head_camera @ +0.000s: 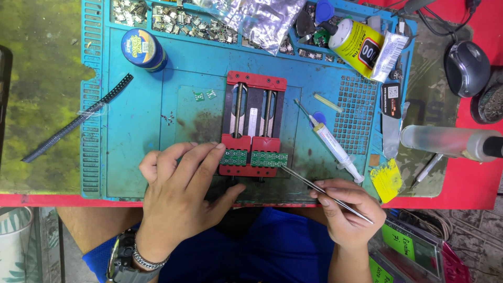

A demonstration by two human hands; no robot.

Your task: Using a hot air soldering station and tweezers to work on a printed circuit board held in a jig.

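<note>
showing a left hand laid flat with fingers spread and loose, gripping nothing, its fingertips touching the left end of two small green circuit boards clamped side by side in a red holder; the right hand is closed in a pinch on metal tweezers, whose tip meets the right edge of the boards, just beyond the right fingers. the left palm hides the holder's lower left corner and part of the mat beneath it. the tweezer tips are too fine to tell whether they hold anything. a syringe lies above the right fingers, near but apart. the contents of the parts trays along the far edge are too small to make out, and a foil bag covers some. the work rests on a stained blue silicone mat over a red table; a computer mouse sits far right, and a clear bottle is cut off at the frame edge
</note>
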